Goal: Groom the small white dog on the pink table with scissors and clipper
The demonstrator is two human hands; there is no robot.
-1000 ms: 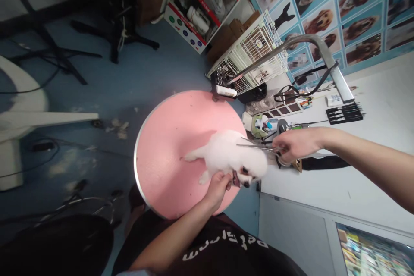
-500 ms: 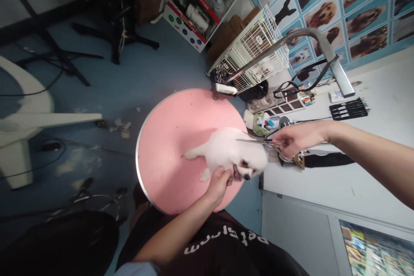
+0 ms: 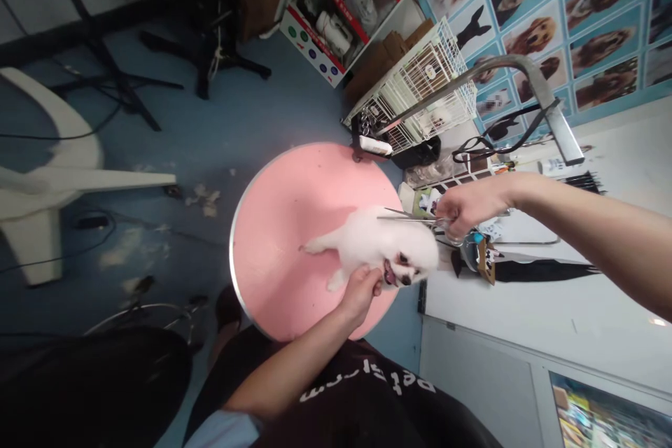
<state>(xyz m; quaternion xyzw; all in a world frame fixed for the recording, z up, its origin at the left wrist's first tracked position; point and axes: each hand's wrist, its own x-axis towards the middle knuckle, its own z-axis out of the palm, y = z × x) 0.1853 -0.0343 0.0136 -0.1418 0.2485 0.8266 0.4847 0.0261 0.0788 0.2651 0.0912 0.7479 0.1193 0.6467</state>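
Observation:
A small white dog (image 3: pixel 375 241) stands on a round pink table (image 3: pixel 283 224), mouth open, head toward the right. My left hand (image 3: pixel 361 292) is closed under the dog's chin and chest, holding it. My right hand (image 3: pixel 465 206) grips a pair of silver scissors (image 3: pixel 409 218) whose blades lie across the top of the dog's back and head.
A metal grooming arm (image 3: pixel 504 77) arches over the table. A white counter (image 3: pixel 577 280) with combs and tools lies to the right. A white wire cage (image 3: pixel 420 91) stands behind the table. A white plastic chair (image 3: pixel 52 168) sits at the left on the blue floor.
My right hand and the scissors have risen slightly and moved a little along the dog's back. The dog's head has turned a bit. My left hand keeps its hold.

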